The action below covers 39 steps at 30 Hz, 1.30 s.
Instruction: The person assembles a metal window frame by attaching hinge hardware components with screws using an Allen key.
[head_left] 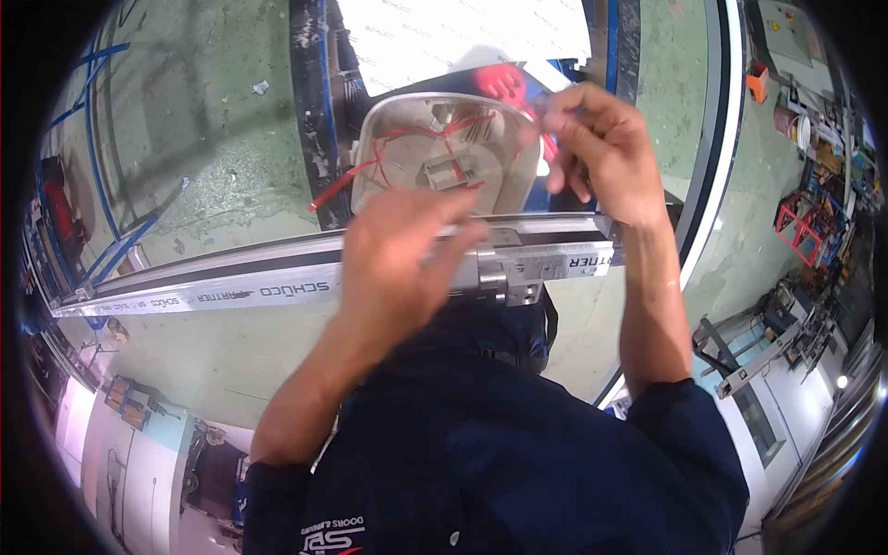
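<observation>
The left hand (407, 254) lies on the aluminium profile (268, 291) (its protective film reads SCHÜCO), fingers curled over the top edge beside a metal fitting (504, 277). The right hand (601, 153) is raised above the bar, fingertips pinched on what looks like a small red-handled tool (504, 85), too blurred to name. Behind both sits a shallow plastic tray (444, 153) holding red wires (370, 171) and small parts

Green floor (222, 166), aluminium profile (231, 294) (printed lettering), scraps
</observation>
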Each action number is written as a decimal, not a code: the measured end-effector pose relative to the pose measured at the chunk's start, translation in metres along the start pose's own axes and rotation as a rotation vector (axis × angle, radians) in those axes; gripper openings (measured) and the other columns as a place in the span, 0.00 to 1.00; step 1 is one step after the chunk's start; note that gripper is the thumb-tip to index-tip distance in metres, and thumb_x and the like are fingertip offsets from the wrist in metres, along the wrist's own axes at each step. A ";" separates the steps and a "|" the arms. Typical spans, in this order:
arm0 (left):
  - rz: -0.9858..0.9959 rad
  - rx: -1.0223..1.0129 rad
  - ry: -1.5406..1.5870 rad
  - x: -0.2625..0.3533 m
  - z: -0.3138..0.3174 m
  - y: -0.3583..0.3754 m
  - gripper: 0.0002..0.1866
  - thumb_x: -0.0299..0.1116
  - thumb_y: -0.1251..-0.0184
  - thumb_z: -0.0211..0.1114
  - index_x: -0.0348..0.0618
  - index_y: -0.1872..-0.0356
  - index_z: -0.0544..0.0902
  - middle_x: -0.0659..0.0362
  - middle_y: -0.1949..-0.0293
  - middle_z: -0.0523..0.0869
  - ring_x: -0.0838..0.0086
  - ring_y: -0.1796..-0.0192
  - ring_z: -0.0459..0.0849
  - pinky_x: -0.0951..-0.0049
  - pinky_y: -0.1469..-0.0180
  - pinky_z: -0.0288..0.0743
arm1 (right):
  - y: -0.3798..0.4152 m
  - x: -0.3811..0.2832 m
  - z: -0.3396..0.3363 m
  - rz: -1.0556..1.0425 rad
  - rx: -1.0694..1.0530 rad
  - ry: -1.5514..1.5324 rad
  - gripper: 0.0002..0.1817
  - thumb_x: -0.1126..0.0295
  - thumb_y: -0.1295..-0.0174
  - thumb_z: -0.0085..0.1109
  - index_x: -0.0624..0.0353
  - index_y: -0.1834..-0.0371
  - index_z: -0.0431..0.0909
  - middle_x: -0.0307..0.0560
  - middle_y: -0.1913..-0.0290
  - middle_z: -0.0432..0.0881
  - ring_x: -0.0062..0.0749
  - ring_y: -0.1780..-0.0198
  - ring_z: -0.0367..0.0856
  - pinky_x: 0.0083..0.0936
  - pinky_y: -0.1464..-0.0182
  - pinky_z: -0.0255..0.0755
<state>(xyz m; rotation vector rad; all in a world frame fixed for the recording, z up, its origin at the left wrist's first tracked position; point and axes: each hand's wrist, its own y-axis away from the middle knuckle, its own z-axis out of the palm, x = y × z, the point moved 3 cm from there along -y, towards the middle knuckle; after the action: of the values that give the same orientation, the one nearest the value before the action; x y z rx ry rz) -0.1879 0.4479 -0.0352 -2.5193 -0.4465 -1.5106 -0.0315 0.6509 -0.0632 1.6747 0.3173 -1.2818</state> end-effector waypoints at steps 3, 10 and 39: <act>-0.259 -0.223 0.100 -0.026 -0.004 -0.018 0.15 0.34 0.27 0.78 0.34 0.47 0.93 0.47 0.57 0.95 0.58 0.56 0.93 0.61 0.52 0.83 | 0.009 0.052 -0.006 0.005 -0.194 0.379 0.07 0.75 0.24 0.68 0.64 0.50 0.92 0.51 0.58 0.94 0.36 0.66 0.93 0.32 0.64 0.83; -0.488 -0.690 0.117 -0.076 0.059 -0.026 0.15 0.35 0.24 0.74 0.36 0.44 0.93 0.45 0.53 0.96 0.60 0.56 0.93 0.61 0.51 0.83 | 0.021 0.093 0.009 -0.131 -0.374 0.629 0.07 0.74 0.33 0.73 0.62 0.54 0.93 0.54 0.59 0.90 0.57 0.54 0.90 0.47 0.51 0.81; -0.382 -0.872 0.143 -0.083 0.109 -0.028 0.15 0.37 0.27 0.74 0.30 0.56 0.94 0.40 0.59 0.93 0.44 0.54 0.91 0.50 0.45 0.80 | 0.041 0.078 -0.055 0.235 -0.255 0.869 0.13 0.59 0.27 0.73 0.58 0.60 0.92 0.53 0.65 0.91 0.55 0.57 0.90 0.49 0.53 0.79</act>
<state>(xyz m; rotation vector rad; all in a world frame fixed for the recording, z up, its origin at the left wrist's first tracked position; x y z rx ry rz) -0.1434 0.4928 -0.1603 -3.0072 -0.2894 -2.4374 0.0617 0.6486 -0.1086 1.8917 0.7327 -0.2659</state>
